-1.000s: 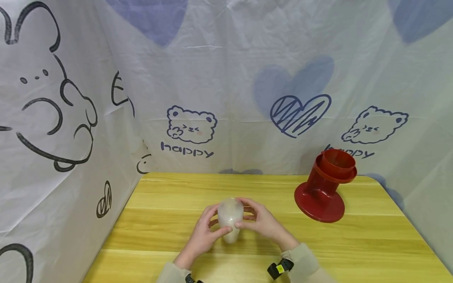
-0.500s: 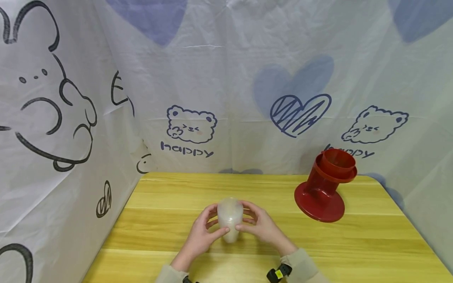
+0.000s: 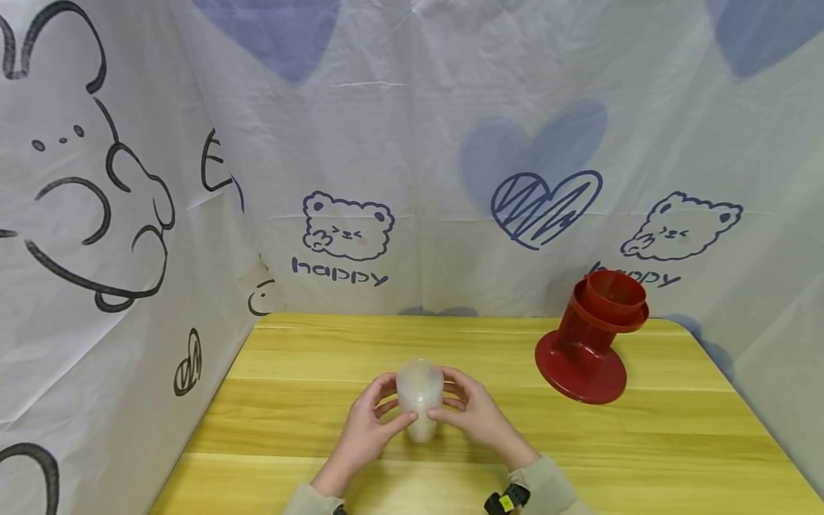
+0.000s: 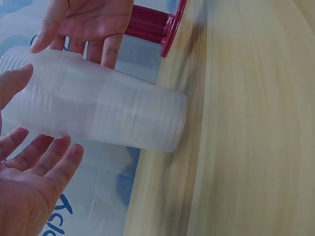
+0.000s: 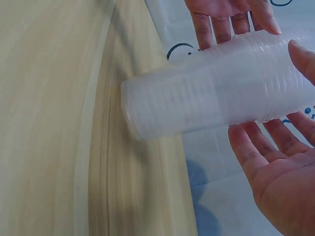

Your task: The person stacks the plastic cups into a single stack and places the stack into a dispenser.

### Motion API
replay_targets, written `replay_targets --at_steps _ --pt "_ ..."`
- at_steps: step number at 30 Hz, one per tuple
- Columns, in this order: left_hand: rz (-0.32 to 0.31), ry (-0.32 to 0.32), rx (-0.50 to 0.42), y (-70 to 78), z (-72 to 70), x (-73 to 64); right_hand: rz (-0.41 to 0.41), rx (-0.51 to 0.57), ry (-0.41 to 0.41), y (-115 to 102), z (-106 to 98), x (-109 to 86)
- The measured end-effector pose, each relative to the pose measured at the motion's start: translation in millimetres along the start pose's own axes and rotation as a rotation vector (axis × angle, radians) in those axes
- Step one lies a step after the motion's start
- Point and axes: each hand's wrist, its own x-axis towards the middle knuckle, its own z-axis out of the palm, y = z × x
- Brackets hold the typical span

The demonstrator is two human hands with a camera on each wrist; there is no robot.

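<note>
A tall stack of nested clear plastic cups [image 3: 420, 392] stands upright near the middle of the wooden table, rims at the top. My left hand [image 3: 365, 430] holds it from the left, with the thumb on the near side and the fingers round the far side. From the right, my right hand [image 3: 478, 409] grips the upper part of the same stack in a mirrored way. The left wrist view shows ridged rims of the cup stack [image 4: 98, 101] between both hands, and its narrow base lies close to the tabletop. The right wrist view shows the fingertips [image 5: 241, 135] touching the stack's side.
A red plastic stand [image 3: 582, 365] with a round flat base and a wide double-rimmed cup-like top is at the back right of the table [image 3: 309, 343]. White cloth [image 3: 418, 143] printed with hearts and bears hangs behind the table and along its sides.
Both forearms have drawn back slightly toward the person, and the right fingers sit a little lower on the cups. The stack stays almost in place.
</note>
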Motion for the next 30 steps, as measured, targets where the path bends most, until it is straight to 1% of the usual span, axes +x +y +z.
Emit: replay_targets --at_steps 7,14,18,25,30 --pt "0.023 -0.010 -0.012 5.8 6.0 3.0 0.004 -0.023 0.042 -5.2 -4.7 -4.6" --pt "0.071 -0.026 -0.034 11.6 16.0 10.1 -0.033 -0.037 0.073 -10.0 -14.7 -10.6" --pt "0.088 -0.033 -0.043 16.8 23.3 14.9 -0.051 -0.061 0.102 -11.8 -22.4 -14.5" --pt "0.089 -0.044 -0.078 22.6 38.1 24.7 -0.075 -0.088 0.150 -17.4 -35.2 -22.6" --pt "0.082 -0.063 -0.074 28.5 46.9 30.8 -0.085 -0.101 0.180 -20.8 -44.3 -27.0"
